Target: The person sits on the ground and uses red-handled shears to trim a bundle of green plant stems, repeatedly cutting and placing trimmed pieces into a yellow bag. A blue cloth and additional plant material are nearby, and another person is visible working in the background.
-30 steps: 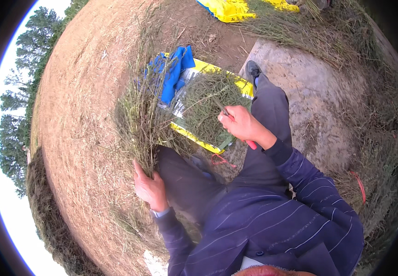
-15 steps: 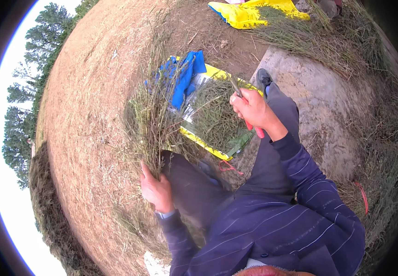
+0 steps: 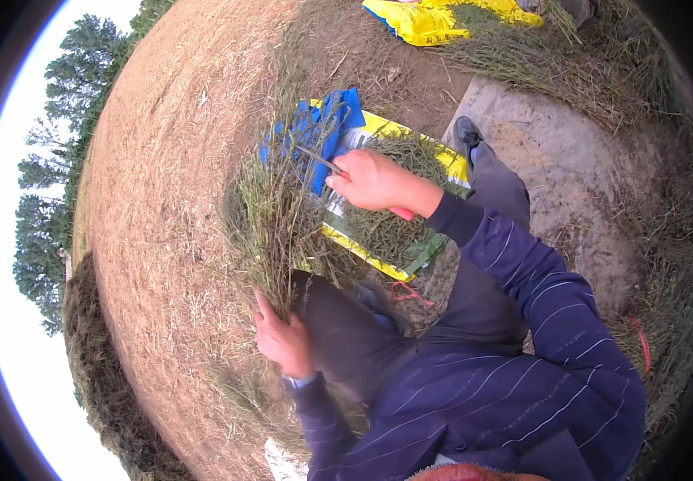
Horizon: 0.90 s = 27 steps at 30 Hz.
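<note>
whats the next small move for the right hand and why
Probably ease the red-handled tool slightly left into the stalks: the right hand points its metal end at their upper part, while the left hand holds them near the base. Whether metal touches stalks is unclear.

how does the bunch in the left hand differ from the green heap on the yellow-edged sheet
The bunch is held near its lower end by the left hand, while the heap lies unheld on the yellow-edged sheet. The bunch's long stalks run mostly lengthwise; the heap's pieces lie tangled in many directions. Both look like dull green plant matter.
</note>
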Tool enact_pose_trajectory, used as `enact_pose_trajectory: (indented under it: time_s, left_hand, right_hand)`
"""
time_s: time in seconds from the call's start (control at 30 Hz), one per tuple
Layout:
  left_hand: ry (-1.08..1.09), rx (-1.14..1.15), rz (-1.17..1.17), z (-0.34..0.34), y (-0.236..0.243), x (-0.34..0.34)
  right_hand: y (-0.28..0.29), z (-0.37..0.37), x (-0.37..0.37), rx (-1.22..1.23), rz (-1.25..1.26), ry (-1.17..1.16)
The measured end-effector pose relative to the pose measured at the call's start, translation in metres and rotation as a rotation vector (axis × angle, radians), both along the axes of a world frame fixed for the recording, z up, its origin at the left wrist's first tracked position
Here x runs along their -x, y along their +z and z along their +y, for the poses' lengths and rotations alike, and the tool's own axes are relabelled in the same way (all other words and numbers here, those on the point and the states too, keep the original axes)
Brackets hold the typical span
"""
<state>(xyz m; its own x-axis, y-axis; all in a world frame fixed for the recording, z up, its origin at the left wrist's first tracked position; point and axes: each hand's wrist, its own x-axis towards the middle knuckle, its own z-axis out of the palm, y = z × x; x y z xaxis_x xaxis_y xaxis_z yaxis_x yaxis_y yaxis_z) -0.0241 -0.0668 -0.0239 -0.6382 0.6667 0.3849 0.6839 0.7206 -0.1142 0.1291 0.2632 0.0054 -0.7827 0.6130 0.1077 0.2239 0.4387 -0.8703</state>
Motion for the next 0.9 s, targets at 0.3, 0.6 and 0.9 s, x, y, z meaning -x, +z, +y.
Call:
enact_pose_trajectory:
  time_s: [0.3, 0.6, 0.9]
  left_hand:
    - [-0.013, -0.018, -0.019, 0.003, 0.003, -0.004]
    - [-0.012, 0.012, 0.019, 0.010, 0.004, -0.007]
    - [-0.033, -0.019, 0.009, 0.010, 0.004, -0.007]
  right_hand:
    - [-0.022, 0.024, -0.024, 0.042, 0.030, -0.009]
    - [-0.032, 0.015, -0.007, 0.044, 0.005, 0.027]
    - [-0.034, 0.015, -0.017, -0.006, -0.041, -0.002]
